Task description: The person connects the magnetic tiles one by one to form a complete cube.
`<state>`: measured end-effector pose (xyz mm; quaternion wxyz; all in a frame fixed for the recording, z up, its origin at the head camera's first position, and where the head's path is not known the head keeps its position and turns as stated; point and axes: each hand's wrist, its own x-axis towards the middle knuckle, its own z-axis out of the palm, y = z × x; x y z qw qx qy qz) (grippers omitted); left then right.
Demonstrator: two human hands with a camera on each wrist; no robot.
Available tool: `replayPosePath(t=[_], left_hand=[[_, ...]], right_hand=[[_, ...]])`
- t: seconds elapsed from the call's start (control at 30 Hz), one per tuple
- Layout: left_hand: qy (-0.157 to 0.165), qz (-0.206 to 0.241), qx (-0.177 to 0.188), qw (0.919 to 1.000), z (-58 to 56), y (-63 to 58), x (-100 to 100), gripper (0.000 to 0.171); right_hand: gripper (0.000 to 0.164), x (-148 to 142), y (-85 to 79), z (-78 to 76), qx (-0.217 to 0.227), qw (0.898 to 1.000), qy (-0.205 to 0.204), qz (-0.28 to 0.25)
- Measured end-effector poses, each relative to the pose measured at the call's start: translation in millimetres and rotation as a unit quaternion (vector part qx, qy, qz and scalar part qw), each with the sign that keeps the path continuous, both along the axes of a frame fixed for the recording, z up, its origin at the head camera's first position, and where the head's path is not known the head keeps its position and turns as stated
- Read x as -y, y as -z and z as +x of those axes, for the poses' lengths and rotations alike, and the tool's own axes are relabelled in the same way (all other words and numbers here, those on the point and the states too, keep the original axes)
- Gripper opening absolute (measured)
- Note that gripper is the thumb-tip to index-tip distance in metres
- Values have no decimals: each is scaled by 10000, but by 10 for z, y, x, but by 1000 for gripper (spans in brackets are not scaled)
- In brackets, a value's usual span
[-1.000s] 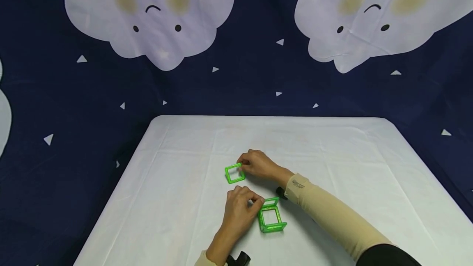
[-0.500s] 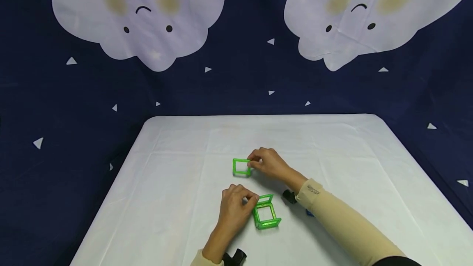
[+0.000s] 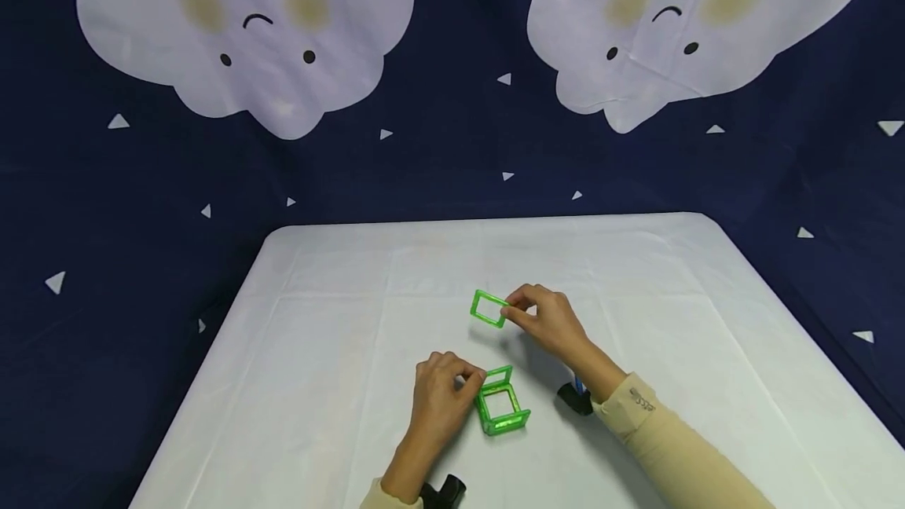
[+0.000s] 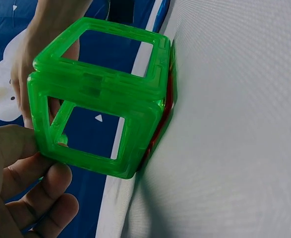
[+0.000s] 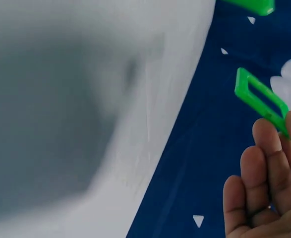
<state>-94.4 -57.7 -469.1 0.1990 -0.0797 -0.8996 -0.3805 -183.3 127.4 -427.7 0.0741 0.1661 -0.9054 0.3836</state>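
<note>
My left hand (image 3: pixel 440 395) pinches the left edge of a green magnetic tile box (image 3: pixel 507 422) standing on the white table. In the left wrist view, its open-centred square tiles (image 4: pixel 93 85) join at their edges, and a red strip (image 4: pixel 161 126) shows along the side against the table. Farther back and to the right, my right hand (image 3: pixel 551 320) pinches a loose green square magnetic tile (image 3: pixel 474 302) by one edge between thumb and fingertips. That tile hangs above the table, its shadow apart from it. In the right wrist view the tile (image 5: pixel 257 101) slants up from the fingertips.
A blue piece (image 3: pixel 579 385) shows by the right wrist, partly hidden by the arm and a black wrist camera (image 3: pixel 575 399). Another black wrist camera (image 3: pixel 445 491) sits under the left wrist. Behind the white table (image 3: pixel 339 336) hangs a dark blue cloud-patterned cloth (image 3: pixel 438 171).
My right hand has moved right and lifted the loose magnetic tile, turning it. My left hand keeps its pinch on the tile box. The head view has shifted slightly to the right.
</note>
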Motion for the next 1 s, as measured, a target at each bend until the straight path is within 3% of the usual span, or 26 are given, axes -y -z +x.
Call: replayPosePath(t=[0.33, 0.8, 1.0], left_hand=[[-51, 33, 8, 10000, 1, 16, 6, 10], [-36, 23, -114, 9999, -4, 59, 4, 8], [26, 62, -153, 9999, -14, 47, -8, 8]], right_hand=[[9, -162, 38, 370, -311, 9973, 646, -152], [14, -224, 270, 864, -904, 9849, 1472, -67], [16, -229, 335, 1019, -810, 9826, 1670, -46]])
